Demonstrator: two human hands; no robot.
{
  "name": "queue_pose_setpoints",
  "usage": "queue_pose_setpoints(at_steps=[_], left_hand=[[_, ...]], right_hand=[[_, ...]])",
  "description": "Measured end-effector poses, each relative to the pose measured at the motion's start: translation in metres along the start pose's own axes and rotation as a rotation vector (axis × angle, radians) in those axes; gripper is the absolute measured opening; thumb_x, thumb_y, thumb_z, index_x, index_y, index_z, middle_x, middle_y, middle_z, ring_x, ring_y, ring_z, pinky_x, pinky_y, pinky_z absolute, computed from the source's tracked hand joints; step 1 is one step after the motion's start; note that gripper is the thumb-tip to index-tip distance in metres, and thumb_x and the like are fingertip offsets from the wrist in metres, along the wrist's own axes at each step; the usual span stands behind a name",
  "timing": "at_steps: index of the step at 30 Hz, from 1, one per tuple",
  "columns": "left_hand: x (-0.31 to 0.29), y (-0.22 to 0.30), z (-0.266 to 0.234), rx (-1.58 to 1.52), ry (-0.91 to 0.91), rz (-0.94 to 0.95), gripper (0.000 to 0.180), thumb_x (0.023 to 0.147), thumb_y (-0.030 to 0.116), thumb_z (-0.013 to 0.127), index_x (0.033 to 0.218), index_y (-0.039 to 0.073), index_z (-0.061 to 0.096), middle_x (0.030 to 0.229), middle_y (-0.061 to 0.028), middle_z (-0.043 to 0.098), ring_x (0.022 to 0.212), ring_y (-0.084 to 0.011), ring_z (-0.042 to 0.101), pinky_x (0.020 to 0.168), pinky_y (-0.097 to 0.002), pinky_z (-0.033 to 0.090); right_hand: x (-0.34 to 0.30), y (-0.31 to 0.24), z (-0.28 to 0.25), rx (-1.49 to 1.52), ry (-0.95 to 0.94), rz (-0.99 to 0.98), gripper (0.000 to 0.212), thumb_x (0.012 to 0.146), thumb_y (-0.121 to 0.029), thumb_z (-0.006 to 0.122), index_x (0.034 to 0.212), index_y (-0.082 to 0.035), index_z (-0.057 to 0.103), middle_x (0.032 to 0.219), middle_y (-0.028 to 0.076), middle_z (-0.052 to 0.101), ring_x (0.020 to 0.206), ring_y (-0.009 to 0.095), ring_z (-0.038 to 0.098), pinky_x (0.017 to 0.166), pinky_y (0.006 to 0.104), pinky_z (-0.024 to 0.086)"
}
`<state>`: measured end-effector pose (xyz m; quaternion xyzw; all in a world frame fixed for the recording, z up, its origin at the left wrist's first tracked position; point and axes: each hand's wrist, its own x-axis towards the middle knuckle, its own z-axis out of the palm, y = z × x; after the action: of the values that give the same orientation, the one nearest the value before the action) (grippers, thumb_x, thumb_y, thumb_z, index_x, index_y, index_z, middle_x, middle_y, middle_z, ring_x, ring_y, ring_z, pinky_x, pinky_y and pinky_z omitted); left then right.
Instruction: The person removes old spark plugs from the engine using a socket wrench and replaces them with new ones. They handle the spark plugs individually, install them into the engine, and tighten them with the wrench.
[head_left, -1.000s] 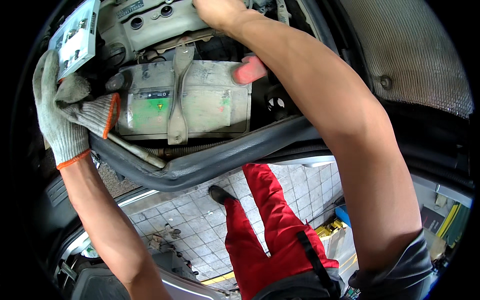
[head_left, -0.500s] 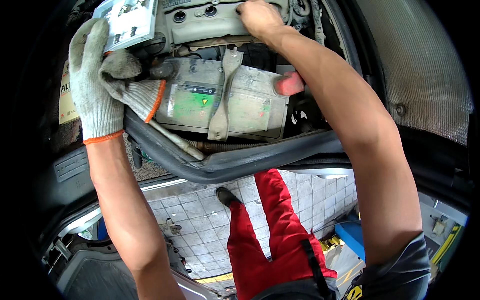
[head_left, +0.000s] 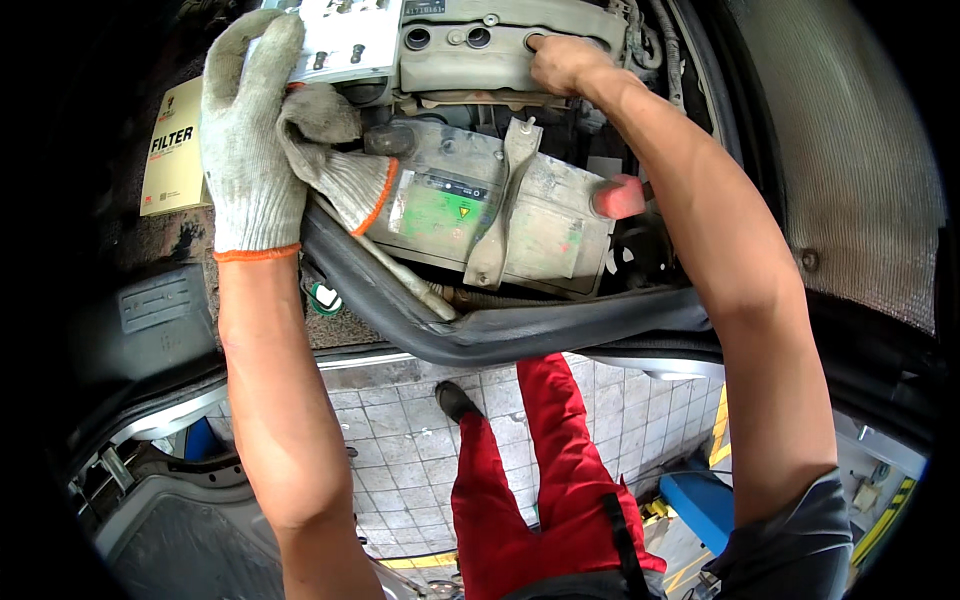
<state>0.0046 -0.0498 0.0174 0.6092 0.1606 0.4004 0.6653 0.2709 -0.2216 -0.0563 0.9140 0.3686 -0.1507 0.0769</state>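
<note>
My left hand (head_left: pixel 250 150) wears a grey-white knitted glove with an orange cuff. Two long fingers lie against the left edge of a white box (head_left: pixel 350 30) showing small dark metal parts. A loose matching glove (head_left: pixel 345 165) is tucked by its thumb, cuff hanging toward the car battery (head_left: pixel 430 210). Where thumb and box meet is hidden. My bare right hand (head_left: pixel 570 65) is at the grey engine cover (head_left: pixel 470 70). Its index finger touches the rim of a round hole there, and the other fingers curl under; anything they hold is hidden.
A bent metal strap (head_left: pixel 505 205) crosses the battery, and a red terminal cap (head_left: pixel 620 197) covers its right corner. A yellow filter box (head_left: pixel 175 150) lies at the left. A thick black rubber seal (head_left: pixel 430 335) edges the bay. Tiled floor (head_left: pixel 400 420) shows below.
The whole view has shifted, so the engine bay sits further right. The white box appears closer to the engine cover's left hole. My right finger stays at the same hole.
</note>
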Motion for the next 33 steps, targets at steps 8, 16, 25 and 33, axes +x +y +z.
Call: queue_pose_setpoints(at_steps=[8, 16, 25, 33], left_hand=[[-0.003, 0.003, 0.001, -0.035, 0.016, -0.035, 0.032, 0.091, 0.023, 0.074, 0.117, 0.007, 0.065, 0.109, -0.0049, 0.064, 0.098, -0.0118, 0.06, 0.085, -0.0259, 0.049], [0.0, 0.0, 0.009, -0.083, -0.003, -0.069, 0.031, 0.091, 0.024, 0.074, 0.115, 0.007, 0.066, 0.105, -0.0042, 0.064, 0.093, -0.0101, 0.059, 0.08, -0.0235, 0.048], [-0.004, 0.003, 0.003, -0.018, 0.037, -0.014, 0.037, 0.091, 0.026, 0.074, 0.121, 0.008, 0.064, 0.112, -0.0055, 0.062, 0.1, -0.0125, 0.06, 0.083, -0.0258, 0.051], [0.0, 0.002, 0.008, -0.081, -0.002, -0.062, 0.031, 0.091, 0.024, 0.074, 0.116, 0.007, 0.066, 0.106, -0.0036, 0.064, 0.094, -0.01, 0.059, 0.081, -0.0237, 0.048]], right_hand=[[0.025, 0.011, 0.012, -0.154, -0.129, -0.158, 0.035, 0.086, -0.023, 0.057, 0.116, -0.009, 0.066, 0.106, 0.013, 0.071, 0.097, 0.029, 0.068, 0.083, 0.0413, 0.054], [0.065, 0.06, 0.038, -0.341, -0.094, -0.446, 0.027, 0.088, -0.012, 0.055, 0.113, -0.004, 0.064, 0.087, 0.012, 0.07, 0.069, 0.02, 0.064, 0.066, 0.0363, 0.053], [0.0, -0.003, -0.027, 0.152, -0.339, 0.061, 0.026, 0.087, -0.007, 0.044, 0.107, -0.002, 0.06, 0.079, 0.009, 0.062, 0.059, 0.022, 0.059, 0.051, 0.0378, 0.05], [0.036, 0.048, 0.02, -0.245, -0.052, -0.33, 0.037, 0.09, -0.022, 0.048, 0.117, -0.005, 0.066, 0.109, 0.015, 0.072, 0.1, 0.028, 0.069, 0.088, 0.0397, 0.052]])
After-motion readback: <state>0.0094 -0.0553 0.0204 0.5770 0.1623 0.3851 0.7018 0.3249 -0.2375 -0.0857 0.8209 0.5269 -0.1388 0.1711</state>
